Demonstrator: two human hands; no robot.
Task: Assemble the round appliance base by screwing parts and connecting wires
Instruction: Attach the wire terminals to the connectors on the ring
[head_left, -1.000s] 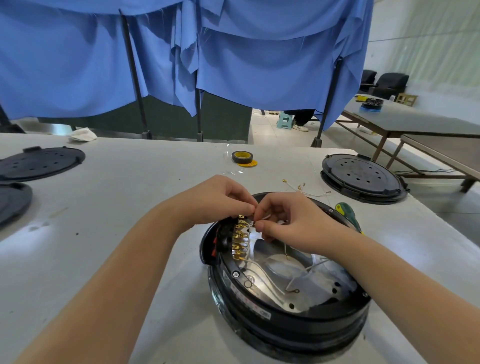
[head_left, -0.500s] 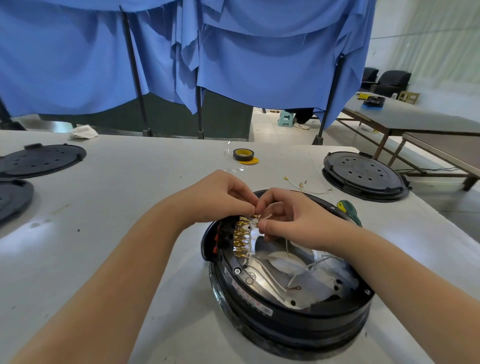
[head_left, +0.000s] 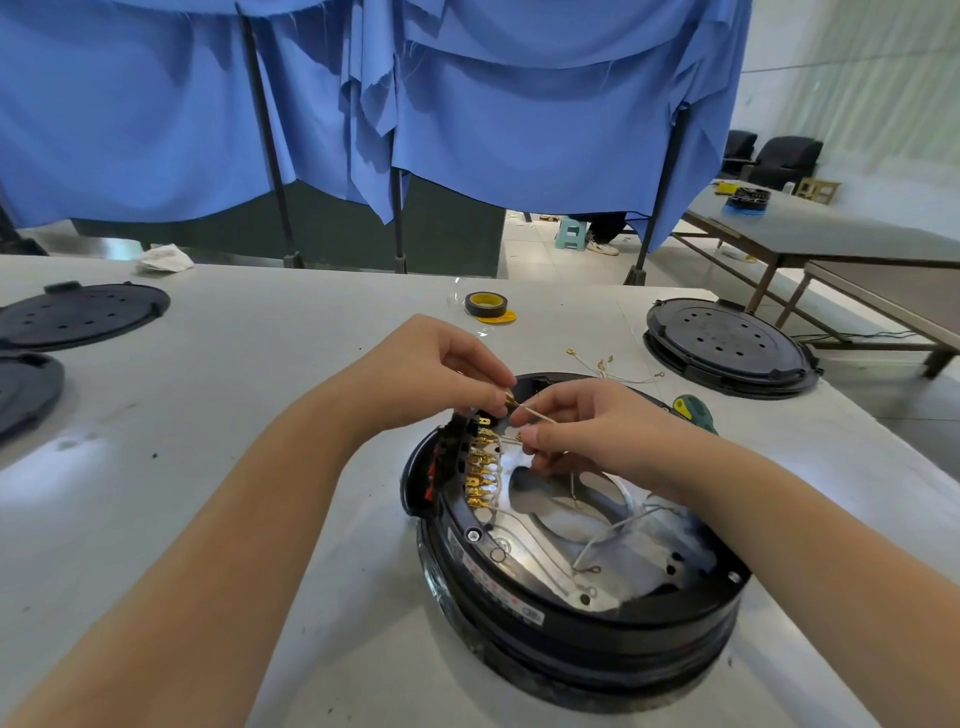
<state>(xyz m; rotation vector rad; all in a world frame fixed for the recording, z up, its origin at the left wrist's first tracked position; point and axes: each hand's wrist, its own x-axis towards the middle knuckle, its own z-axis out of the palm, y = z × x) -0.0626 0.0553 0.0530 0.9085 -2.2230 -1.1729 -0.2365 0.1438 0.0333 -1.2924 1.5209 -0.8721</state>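
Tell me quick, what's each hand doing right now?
Left hand: closed, pinching a gold wire terminal.
Right hand: closed, pinching the thin wire.

I can make out no readable text. A white label (head_left: 496, 590) with red marks sits on the round appliance base (head_left: 582, 631) rim, near the table's front edge, but it is too blurred to read.

Black round appliance base (head_left: 597, 629) with gold terminals (head_left: 480, 467); blue curtain (head_left: 467, 104); yellow-and-black tape roll (head_left: 487, 304); green screwdriver handle (head_left: 696, 413); white table (head_left: 208, 364).
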